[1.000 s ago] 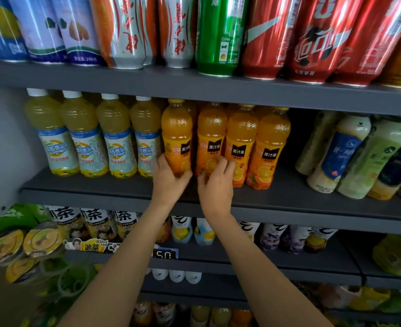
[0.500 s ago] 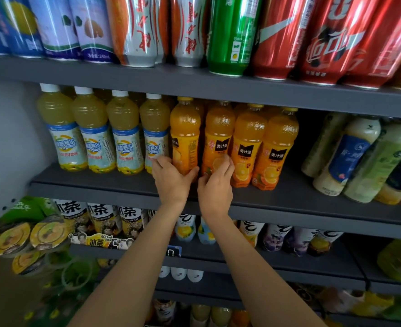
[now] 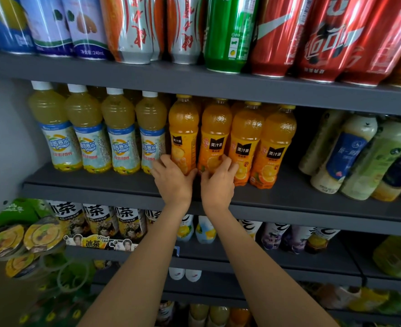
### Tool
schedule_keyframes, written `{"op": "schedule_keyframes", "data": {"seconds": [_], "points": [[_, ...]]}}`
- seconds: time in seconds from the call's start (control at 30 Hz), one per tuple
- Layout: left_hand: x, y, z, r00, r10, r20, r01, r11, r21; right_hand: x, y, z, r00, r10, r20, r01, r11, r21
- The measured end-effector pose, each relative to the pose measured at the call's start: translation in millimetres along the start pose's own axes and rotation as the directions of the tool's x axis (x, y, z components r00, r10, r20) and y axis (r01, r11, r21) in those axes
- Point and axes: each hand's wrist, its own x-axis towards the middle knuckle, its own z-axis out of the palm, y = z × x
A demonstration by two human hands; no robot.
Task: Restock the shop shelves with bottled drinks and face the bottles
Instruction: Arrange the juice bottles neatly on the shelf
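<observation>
Orange juice bottles stand four across at the front of the middle shelf (image 3: 289,197), and both hands work at the base of the two on the left. The left hand (image 3: 173,179) is curled round the bottom of the first orange bottle (image 3: 183,133), fingers wrapping its left side and thumb lying along the lower right edge. That bottle's black label is turned partly away toward the left, while the others show theirs more squarely. The right hand (image 3: 218,182) cups the bottom of the second orange bottle (image 3: 214,135), its fingers reaching round the right side where it touches the third orange bottle (image 3: 245,142); the thumb sits at the lower left. The fourth orange bottle (image 3: 273,147) stands just beside the third, untouched. All four are upright on the dark grey shelf, with more orange bottles dimly visible behind them.

Left of the hands, four pale yellow bottles (image 3: 86,133) with white caps and blue-banded labels stand in a row, the nearest touching the first orange bottle. Right of a dark gap, milky bottles (image 3: 345,152) with blue and green labels lean in a cluster. Above sit cans (image 3: 227,34) in blue, silver, green and red. Below, tea bottles (image 3: 98,218) with black characters line the next shelf.
</observation>
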Motion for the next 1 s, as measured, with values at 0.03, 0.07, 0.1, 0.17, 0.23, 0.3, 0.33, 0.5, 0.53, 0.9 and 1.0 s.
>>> {"op": "schedule_keyframes", "data": {"seconds": [0.03,0.07,0.1,0.17,0.23,0.3,0.33,0.5,0.53,0.9,1.0], "points": [[-0.5,0.7,0.8,1.000,-0.001,-0.013,0.001,1.000,0.014,-0.7,2.1,0.4,1.000,-0.016,-0.005,0.016,0.999,-0.029],[-1.3,0.2,1.3,1.000,0.008,-0.020,-0.008,1.000,0.010,-2.0,4.2,1.1,0.999,-0.040,-0.009,0.039,0.997,-0.066],[-2.1,-1.6,2.0,0.999,0.028,-0.015,-0.028,0.999,-0.024,-3.2,6.6,2.3,0.998,-0.070,-0.010,0.068,0.993,-0.101],[-1.9,-7.1,1.9,0.996,0.086,0.017,-0.083,0.988,-0.131,-5.4,9.4,5.4,0.993,-0.114,-0.010,0.111,0.982,-0.154],[1.7,-13.6,-1.2,0.991,0.127,0.049,-0.117,0.979,-0.169,-7.3,8.4,9.3,0.992,-0.126,-0.012,0.122,0.977,-0.176],[5.8,-17.6,-3.7,0.987,0.146,0.067,-0.134,0.978,-0.158,-9.4,6.1,14.5,0.990,-0.136,-0.037,0.128,0.977,-0.170],[6.8,-17.9,-4.7,0.987,0.147,0.067,-0.136,0.979,-0.152,-9.8,4.6,16.8,0.989,-0.135,-0.051,0.125,0.979,-0.162],[7.1,-17.6,-5.0,0.989,0.139,0.053,-0.130,0.980,-0.151,-6.8,0.3,20.5,0.991,-0.112,-0.069,0.100,0.984,-0.149],[8.4,-18.6,-6.4,0.987,0.144,0.067,-0.131,0.978,-0.161,-6.5,0.0,20.6,0.991,-0.109,-0.073,0.098,0.985,-0.142],[18.3,5.7,-14.3,0.983,0.174,0.054,-0.168,0.981,-0.097,-7.0,2.3,18.5,0.989,-0.093,-0.114,0.088,0.995,-0.054],[25.5,15.7,-11.9,0.993,0.118,0.013,-0.117,0.990,-0.083,-7.2,5.0,7.7,0.961,-0.189,-0.201,0.202,0.978,0.047]]}}
